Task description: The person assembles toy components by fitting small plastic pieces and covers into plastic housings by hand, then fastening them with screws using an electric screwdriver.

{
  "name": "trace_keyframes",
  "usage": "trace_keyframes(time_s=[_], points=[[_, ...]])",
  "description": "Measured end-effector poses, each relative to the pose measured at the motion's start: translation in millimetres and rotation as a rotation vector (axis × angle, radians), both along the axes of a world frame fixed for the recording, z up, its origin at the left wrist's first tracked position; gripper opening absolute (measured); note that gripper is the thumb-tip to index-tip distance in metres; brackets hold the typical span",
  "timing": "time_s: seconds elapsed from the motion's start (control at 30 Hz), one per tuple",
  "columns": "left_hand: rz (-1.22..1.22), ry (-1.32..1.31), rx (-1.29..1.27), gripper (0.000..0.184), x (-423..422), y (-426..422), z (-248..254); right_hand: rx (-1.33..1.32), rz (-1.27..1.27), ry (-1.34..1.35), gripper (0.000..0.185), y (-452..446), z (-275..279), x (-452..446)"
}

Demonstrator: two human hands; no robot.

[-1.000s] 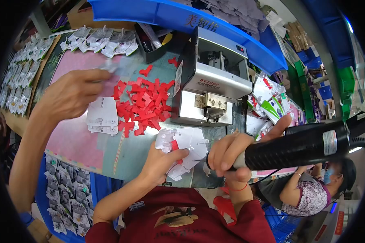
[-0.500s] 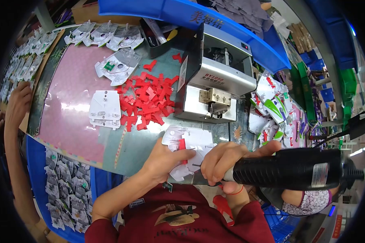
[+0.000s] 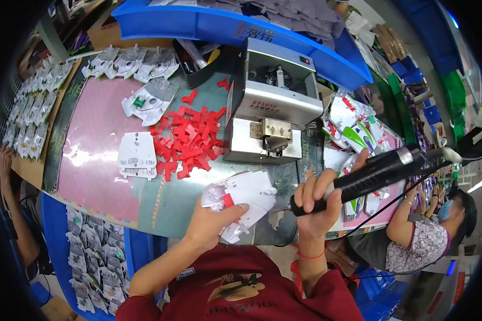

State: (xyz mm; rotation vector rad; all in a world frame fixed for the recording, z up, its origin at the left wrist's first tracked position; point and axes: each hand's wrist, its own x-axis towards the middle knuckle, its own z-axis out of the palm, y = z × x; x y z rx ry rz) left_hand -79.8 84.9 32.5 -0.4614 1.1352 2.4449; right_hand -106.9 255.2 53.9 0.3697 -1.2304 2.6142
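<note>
Right hand (image 3: 317, 206) wrapped round the electric screwdriver (image 3: 372, 179), and its tip has swung off the part, just right: no contact now! Left hand (image 3: 211, 222) clamps the white housing (image 3: 256, 191), thumb beside its red piece (image 3: 228, 200), over the table's (image 3: 179, 200) near side; farther left, red pieces (image 3: 190, 140) heaped.

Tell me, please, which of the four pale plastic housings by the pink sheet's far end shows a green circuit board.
The pale plastic housing in front of the row of three; its green board shows, while they show none.
</note>
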Motion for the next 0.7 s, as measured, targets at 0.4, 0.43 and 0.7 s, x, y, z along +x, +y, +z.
trace_keyframes(time_s=[0.4, 0.43, 0.7], points=[[-0.177, 0.543, -0.162, 0.053, 4, 5, 16, 0.940, -0.520, -0.106, 0.073, 54, -29, 0], [-0.188, 0.650, -0.204, 0.050, 5, 5, 17, 0.955, -0.600, -0.015, 0.072, 54, -21, 4], [-0.309, 1.055, -0.421, 0.041, 11, 29, 39, 1.004, -0.034, 0.222, 0.027, 57, 27, 42]])
